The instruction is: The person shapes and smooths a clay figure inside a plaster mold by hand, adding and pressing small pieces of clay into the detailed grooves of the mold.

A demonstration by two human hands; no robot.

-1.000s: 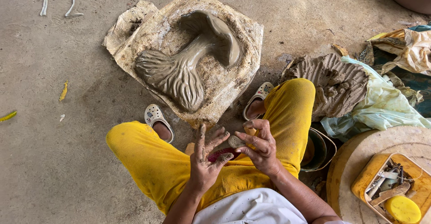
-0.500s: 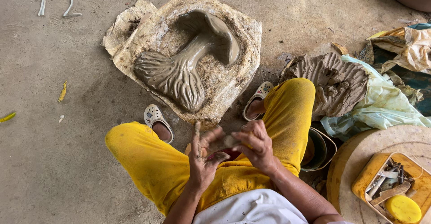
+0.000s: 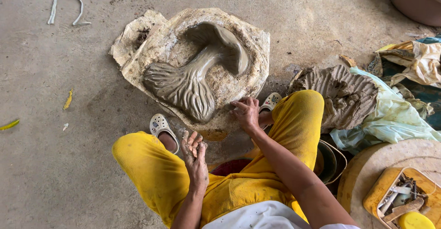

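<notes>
On a bare concrete floor (image 3: 59,174), a seated person in yellow trousers (image 3: 156,169) works at a pale mould (image 3: 250,50) holding a grey, mushroom-shaped clay relief (image 3: 193,79). The right hand (image 3: 245,112) rests on the mould's near edge beside the relief's ridged base, fingers curled down onto a small lump of clay (too hidden to tell whether it is gripped). The left hand (image 3: 195,158) hovers open over the knee, fingers spread, smeared with clay. A ridged clay heap (image 3: 344,93) lies on plastic sheeting (image 3: 390,118) at right.
</notes>
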